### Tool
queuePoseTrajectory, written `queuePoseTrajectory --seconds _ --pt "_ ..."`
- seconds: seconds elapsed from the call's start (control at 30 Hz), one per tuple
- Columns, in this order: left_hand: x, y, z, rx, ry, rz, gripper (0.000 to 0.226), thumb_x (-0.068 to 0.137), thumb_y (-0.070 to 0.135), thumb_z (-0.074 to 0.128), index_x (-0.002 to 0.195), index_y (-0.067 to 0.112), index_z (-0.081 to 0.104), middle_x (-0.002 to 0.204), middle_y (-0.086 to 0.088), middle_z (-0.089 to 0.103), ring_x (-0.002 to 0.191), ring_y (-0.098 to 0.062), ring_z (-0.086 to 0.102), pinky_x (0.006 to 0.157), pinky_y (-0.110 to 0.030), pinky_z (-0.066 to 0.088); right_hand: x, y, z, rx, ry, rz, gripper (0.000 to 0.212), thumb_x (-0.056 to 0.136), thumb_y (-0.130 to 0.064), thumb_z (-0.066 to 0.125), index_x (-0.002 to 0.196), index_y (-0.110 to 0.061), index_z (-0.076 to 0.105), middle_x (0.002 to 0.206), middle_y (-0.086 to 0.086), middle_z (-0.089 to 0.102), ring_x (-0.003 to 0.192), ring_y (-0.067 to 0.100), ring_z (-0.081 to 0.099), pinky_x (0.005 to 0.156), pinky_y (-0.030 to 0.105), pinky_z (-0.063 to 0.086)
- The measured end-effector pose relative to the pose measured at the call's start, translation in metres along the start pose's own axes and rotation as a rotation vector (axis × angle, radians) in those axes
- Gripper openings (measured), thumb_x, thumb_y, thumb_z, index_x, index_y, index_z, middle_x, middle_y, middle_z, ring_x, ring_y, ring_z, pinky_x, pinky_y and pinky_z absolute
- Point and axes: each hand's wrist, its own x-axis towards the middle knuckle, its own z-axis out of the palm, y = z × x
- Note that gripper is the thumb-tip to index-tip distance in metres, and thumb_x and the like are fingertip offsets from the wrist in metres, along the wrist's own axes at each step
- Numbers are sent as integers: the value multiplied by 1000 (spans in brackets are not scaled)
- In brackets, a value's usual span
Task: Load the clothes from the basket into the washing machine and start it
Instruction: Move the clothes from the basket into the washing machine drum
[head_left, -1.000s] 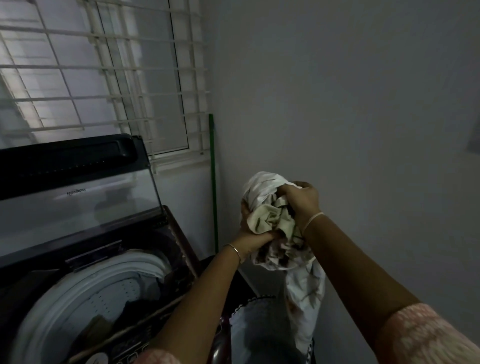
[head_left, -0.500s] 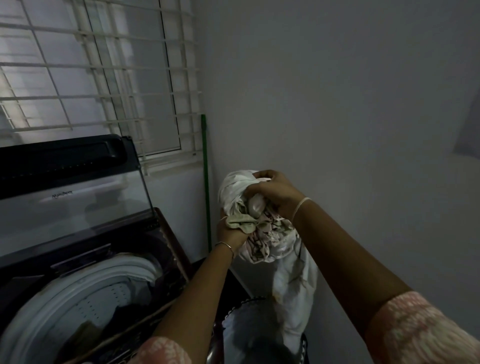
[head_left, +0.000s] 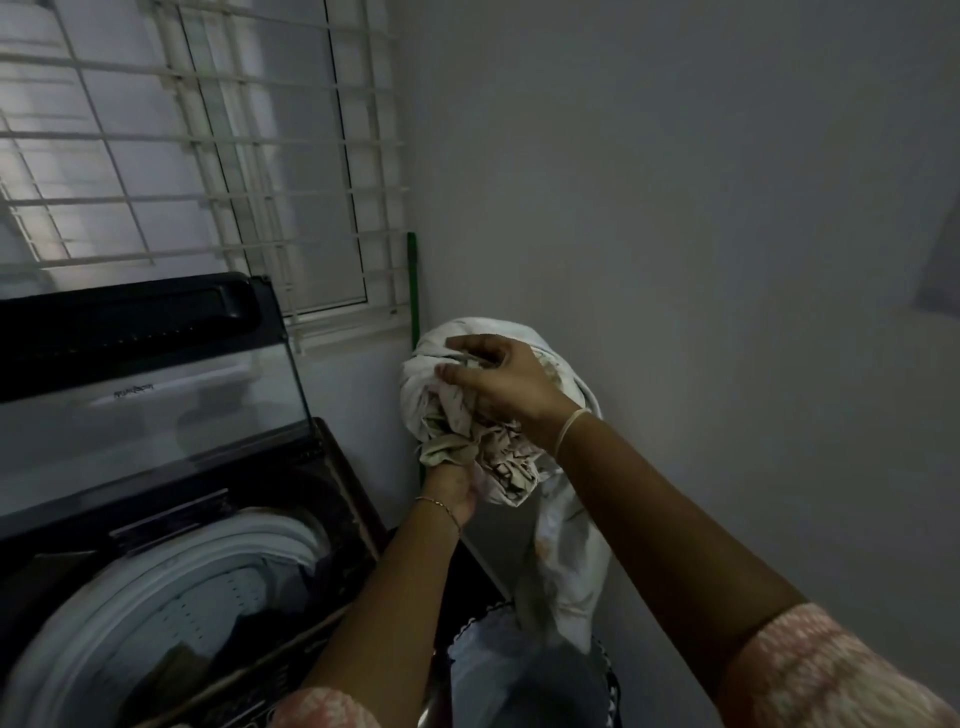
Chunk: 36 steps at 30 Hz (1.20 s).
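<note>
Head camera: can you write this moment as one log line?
step: loading | left hand: grips cloth bundle from below | right hand: grips its top | washing machine: lid open | cloth tail: hangs toward basket

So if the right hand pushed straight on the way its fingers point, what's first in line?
The white cloth bundle it grips. Past that, the right hand points left toward the washer's raised lid, though depth is unclear.

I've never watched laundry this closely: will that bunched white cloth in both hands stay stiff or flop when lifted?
Probably floppy: the cloth crumples under the right hand and its tail hangs limp toward the basket. Likely light, as the left hand props it from beneath. The tail may snag.
</note>
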Motion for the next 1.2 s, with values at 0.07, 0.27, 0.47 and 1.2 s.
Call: queuePoseTrajectory --seconds 0.07,0.27,0.47,1.2 --pt "-2 3 2 -52 -10 42 27 97 1 40 80 16 55 69 -3 59 73 -22 48 66 -32 40 4 -1 2 126 61 0 30 89 -15 65 118 -7 66 113 8 68 99 13 64 82 17 53" --pt "-4 13 12 -75 -71 129 9 83 12 56 88 18 58 80 1 63 79 -20 55 66 -30 46 11 8 -4 90 457 -148 22 86 -1 52 84 -17 67 82 0 67 76 13 63 74 27 54" --pt "-6 22 19 -151 -81 163 23 102 23 38 113 16 57 107 -1 64 104 -25 56 78 -36 52 1 25 -23 -102 826 -8 26 87 -29 49 108 -26 63 120 1 61 115 21 52 104 41 39" --pt "-9 14 38 -206 -373 -114 41 100 25 34 105 8 71 109 -11 69 97 -24 67 72 -30 60 -10 91 -49 1125 284 267 61 90 -57 37 123 -14 63 122 13 66 114 30 61 104 44 43"
